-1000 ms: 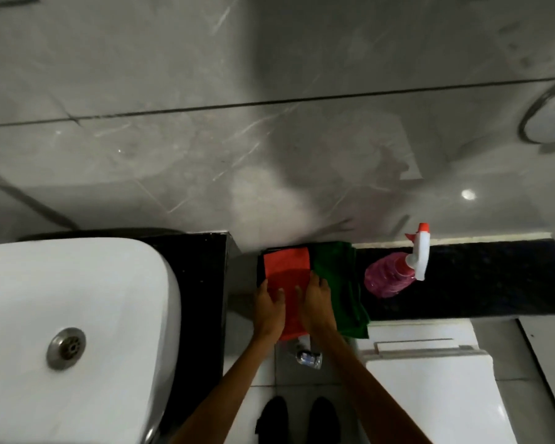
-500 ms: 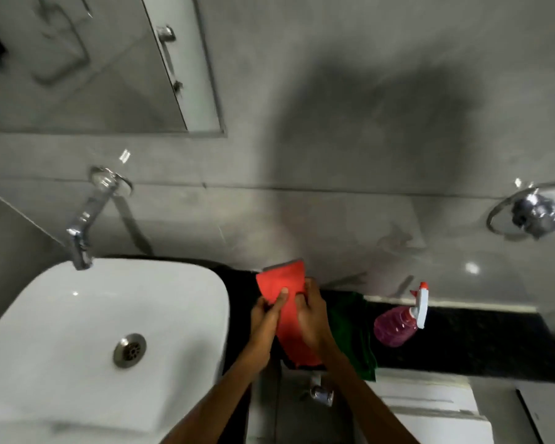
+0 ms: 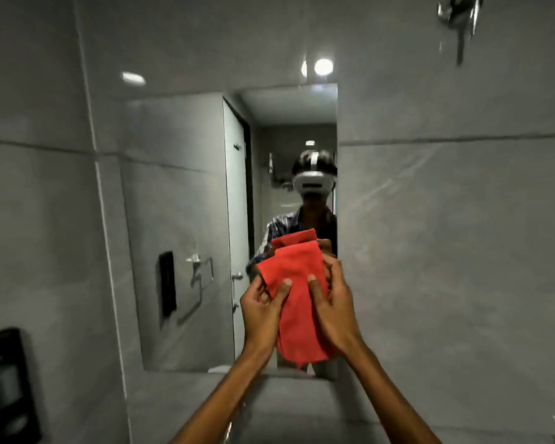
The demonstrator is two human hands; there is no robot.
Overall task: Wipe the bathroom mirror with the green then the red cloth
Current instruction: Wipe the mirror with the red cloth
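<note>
1. The red cloth (image 3: 297, 293) is held up in front of the mirror (image 3: 189, 219), near its lower right part; whether the glass is touched cannot be told.
2. The cloth is pinched by the left hand (image 3: 263, 310) at its left edge, thumb on the front, fingers curled behind.
3. Its right edge is gripped likewise by the right hand (image 3: 335, 310).
4. The fabric is kept folded between both hands, probably so that a flat pad is formed for wiping.
5. The green cloth is not in view.
</note>
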